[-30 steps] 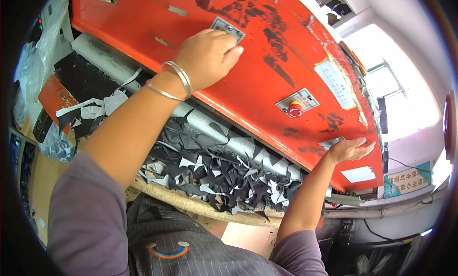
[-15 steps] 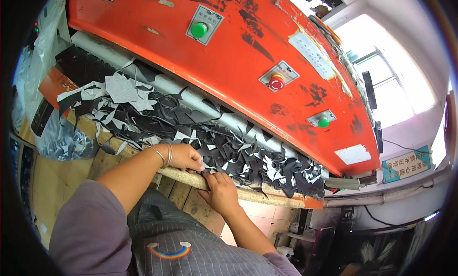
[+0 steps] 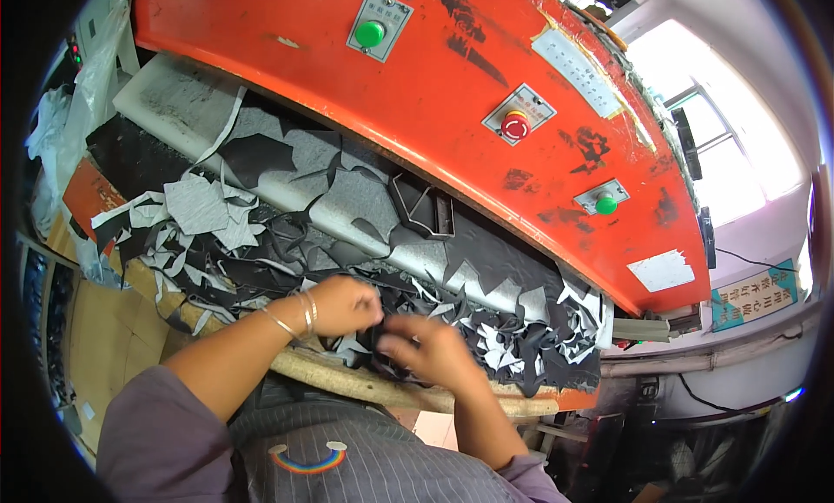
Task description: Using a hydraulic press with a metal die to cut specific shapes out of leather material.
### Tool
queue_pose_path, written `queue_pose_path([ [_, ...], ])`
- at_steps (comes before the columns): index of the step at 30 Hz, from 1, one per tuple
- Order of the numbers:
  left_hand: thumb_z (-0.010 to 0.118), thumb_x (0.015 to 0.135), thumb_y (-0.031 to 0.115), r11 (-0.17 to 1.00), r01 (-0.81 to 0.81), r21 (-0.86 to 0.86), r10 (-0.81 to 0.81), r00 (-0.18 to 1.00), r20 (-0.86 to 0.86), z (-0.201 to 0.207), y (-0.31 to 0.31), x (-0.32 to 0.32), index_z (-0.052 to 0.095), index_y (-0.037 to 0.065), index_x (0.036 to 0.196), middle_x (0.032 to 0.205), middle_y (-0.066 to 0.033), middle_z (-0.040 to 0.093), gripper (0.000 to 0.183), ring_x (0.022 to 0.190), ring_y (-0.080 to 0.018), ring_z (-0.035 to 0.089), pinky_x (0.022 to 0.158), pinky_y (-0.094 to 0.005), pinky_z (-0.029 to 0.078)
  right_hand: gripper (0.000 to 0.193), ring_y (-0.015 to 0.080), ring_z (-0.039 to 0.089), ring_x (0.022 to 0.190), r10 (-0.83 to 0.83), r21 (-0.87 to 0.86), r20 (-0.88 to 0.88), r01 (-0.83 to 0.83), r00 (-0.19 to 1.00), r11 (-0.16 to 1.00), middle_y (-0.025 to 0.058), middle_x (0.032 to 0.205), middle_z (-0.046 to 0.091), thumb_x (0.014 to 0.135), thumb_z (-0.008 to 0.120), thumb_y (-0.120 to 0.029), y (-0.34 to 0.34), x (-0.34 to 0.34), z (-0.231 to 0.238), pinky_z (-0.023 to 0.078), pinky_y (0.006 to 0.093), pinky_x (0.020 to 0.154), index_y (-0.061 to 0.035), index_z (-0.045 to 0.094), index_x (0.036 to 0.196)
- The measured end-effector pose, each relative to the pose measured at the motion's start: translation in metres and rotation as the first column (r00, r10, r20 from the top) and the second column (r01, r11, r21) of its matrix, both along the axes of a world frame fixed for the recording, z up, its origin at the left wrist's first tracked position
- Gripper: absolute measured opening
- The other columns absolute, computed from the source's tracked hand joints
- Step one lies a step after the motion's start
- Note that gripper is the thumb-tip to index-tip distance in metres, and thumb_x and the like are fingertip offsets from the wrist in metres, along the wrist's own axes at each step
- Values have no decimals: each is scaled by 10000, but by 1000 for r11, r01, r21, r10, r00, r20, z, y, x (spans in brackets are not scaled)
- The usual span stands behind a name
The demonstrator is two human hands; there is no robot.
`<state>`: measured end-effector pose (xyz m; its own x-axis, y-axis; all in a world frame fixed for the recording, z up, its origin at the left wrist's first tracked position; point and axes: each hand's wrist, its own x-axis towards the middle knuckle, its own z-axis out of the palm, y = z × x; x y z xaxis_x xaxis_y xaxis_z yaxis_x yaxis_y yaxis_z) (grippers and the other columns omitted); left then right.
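My left hand point(image 3: 349, 307), a bracelet at its wrist, is held over a long heap of black and pale grey scraps point(image 3: 287, 251). Its fingers curl closed, and whatever they grip is hidden. Just to its right is my right hand point(image 3: 434, 351), its fingers smeared by motion, above dark scraps. Beyond the heap, a black cutting die point(image 3: 423, 208) with an angular outline rests on a dark sheet point(image 3: 495, 258) on the machine's bed. Jagged cut-outs run along the sheet's near edge.
A large red machine beam point(image 3: 434, 86) spans the far side, with two green buttons and a red emergency stop point(image 3: 515, 126). A worn, padded ledge point(image 3: 339, 381) runs between my body and the scraps. Clear plastic bags point(image 3: 87, 129) hang at the left.
My view has shifted, so more of the bed, the sheet and the die now show beneath the beam. Both hands have come off the ledge edge, and my right hand is blurred.
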<state>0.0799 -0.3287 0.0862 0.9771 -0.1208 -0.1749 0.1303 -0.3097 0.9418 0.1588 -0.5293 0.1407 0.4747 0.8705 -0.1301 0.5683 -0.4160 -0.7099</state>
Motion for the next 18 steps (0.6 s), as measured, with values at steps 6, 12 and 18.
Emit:
queue_pose_path([
  [6, 591, 871, 105, 813, -578, 79, 545, 801, 249, -26, 26, 95, 622, 27, 923, 758, -84, 673, 99, 688, -137, 642, 614, -291, 497, 755, 439, 286, 1344, -272, -50, 478, 335, 835, 941, 295, 1442, 310, 730, 747, -479, 107, 123, -9, 401, 596, 959, -115, 471, 1331],
  [12, 714, 798, 93, 820, -511, -257, 518, 854, -45, -46, 34, 116, 495, -32, 1217, 1102, -154, 643, 489, 736, -131, 637, 683, -264, 520, 781, 406, 399, 1224, -309, -124, 377, 379, 873, 917, 239, 1314, 447, 642, 765, -416, 127, 167, -17, 431, 476, 957, -73, 466, 1277],
  [18, 825, 684, 98, 889, -310, -337, 338, 941, 25, 2, 27, 110, 194, 41, 1475, 1384, -164, 442, 1014, 1062, -198, 580, 830, -321, 523, 748, 333, 441, 1188, -373, 319, -86, 380, 924, 868, 215, 1265, 474, 679, 784, -345, 69, 136, -20, 415, 428, 963, 21, 406, 1211],
])
